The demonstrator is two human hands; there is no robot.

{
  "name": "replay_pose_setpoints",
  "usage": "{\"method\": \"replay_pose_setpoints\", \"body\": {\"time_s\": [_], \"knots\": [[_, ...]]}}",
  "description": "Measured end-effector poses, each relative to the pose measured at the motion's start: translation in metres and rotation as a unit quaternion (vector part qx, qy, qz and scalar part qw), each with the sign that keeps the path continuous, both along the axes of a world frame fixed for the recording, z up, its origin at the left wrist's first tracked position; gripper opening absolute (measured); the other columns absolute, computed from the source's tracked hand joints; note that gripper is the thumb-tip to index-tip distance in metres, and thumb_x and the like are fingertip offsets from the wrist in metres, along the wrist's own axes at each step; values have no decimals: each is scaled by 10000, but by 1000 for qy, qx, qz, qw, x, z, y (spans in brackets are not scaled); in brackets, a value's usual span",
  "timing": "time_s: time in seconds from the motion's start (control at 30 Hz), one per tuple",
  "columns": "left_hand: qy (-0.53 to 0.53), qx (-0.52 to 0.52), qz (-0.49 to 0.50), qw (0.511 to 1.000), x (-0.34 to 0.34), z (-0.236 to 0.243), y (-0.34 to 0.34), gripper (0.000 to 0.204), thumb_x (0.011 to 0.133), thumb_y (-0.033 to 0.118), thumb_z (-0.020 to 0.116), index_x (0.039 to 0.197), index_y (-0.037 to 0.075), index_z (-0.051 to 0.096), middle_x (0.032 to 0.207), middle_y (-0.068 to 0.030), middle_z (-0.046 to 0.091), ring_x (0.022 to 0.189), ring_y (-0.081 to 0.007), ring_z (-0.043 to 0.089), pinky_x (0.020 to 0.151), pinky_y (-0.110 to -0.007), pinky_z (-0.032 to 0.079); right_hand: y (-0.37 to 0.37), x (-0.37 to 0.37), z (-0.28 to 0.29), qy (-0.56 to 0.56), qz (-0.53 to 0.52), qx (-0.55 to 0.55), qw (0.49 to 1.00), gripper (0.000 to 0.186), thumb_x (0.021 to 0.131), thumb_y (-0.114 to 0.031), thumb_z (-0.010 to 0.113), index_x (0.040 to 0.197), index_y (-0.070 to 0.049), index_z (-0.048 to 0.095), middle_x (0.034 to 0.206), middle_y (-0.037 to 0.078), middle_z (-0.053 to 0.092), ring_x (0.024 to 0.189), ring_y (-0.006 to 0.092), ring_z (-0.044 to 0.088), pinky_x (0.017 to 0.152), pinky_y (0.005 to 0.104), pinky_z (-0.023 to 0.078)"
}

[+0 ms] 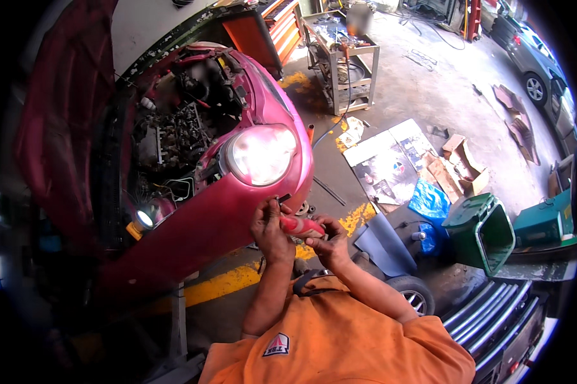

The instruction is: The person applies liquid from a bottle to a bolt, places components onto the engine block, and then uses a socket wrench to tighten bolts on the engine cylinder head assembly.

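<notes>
Beside the pink car's front fender (237, 211), both my hands are raised in front of my chest. My right hand (331, 245) is closed round the far end of a red tube (301, 226), which lies almost level, its other end against my left hand (272, 233). The fingers of my left hand are pinched together on a small dark piece (284, 200), too small to name. A glaring headlight (261, 155) sits just beyond my hands. Past it, under the raised hood (64, 96), lies the bare engine (173, 131).
A lit work lamp (144, 221) rests at the engine bay's near edge. Ahead stand a metal trolley (355, 57) and an orange tool cabinet (272, 32). To my right are flattened cardboard (391, 160), a green bin (483, 230), a wheel (416, 296) and a chrome grille (493, 313).
</notes>
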State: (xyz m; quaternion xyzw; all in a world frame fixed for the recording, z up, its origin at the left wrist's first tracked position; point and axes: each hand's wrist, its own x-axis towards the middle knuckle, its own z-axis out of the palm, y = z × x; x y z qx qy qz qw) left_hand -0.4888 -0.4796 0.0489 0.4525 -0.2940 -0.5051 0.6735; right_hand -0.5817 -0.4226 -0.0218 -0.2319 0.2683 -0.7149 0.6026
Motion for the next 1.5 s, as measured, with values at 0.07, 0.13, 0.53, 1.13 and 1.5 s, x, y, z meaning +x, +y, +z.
{"method": "replay_pose_setpoints", "body": {"time_s": [0.07, 0.13, 0.53, 1.13, 1.5], "knots": [[38, -4, 11, 999, -6, 4, 0, 136, 940, 158, 564, 962, 27, 590, 686, -52, 570, 479, -101, 468, 467, -218, 407, 1, 1, 0, 20, -8, -3, 1000, 366, 677, 57, 784, 959, -46, 575, 1018, 45, 581, 956, 152, 575, 779, 244, 483], [49, -3, 21, 999, -14, 11, 3, 143, 941, 162, 560, 973, 26, 585, 680, -54, 569, 451, -114, 466, 444, -230, 412, 1, 6, 10, 41, -61, -49, 996, 349, 685, 41, 786, 950, -41, 574, 1011, 48, 577, 942, 146, 572, 761, 237, 480], [31, 43, -33, 998, -23, 0, 15, 141, 926, 134, 575, 935, 0, 621, 641, -69, 569, 403, -125, 474, 371, -255, 418, 24, -74, -11, 30, 53, 76, 995, 291, 847, -115, 667, 1094, -24, 542, 908, 39, 589, 697, 95, 548, 494, 201, 428], [-27, 131, -236, 963, -8, -74, 26, 92, 882, 69, 628, 866, -22, 624, 607, -35, 563, 422, -78, 471, 400, -209, 379, 48, -66, 96, 330, -127, -108, 929, 185, 773, 169, 598, 870, 13, 578, 999, 142, 602, 994, 284, 632, 848, 352, 507], [35, 85, -280, 955, 9, -67, 28, 107, 869, 70, 652, 851, -35, 646, 667, -8, 589, 562, -52, 510, 475, -201, 396, 40, -11, 120, 673, 6, -206, 710, 215, 738, 36, 711, 917, -28, 612, 1037, 137, 659, 851, 246, 679, 684, 308, 547]]}}
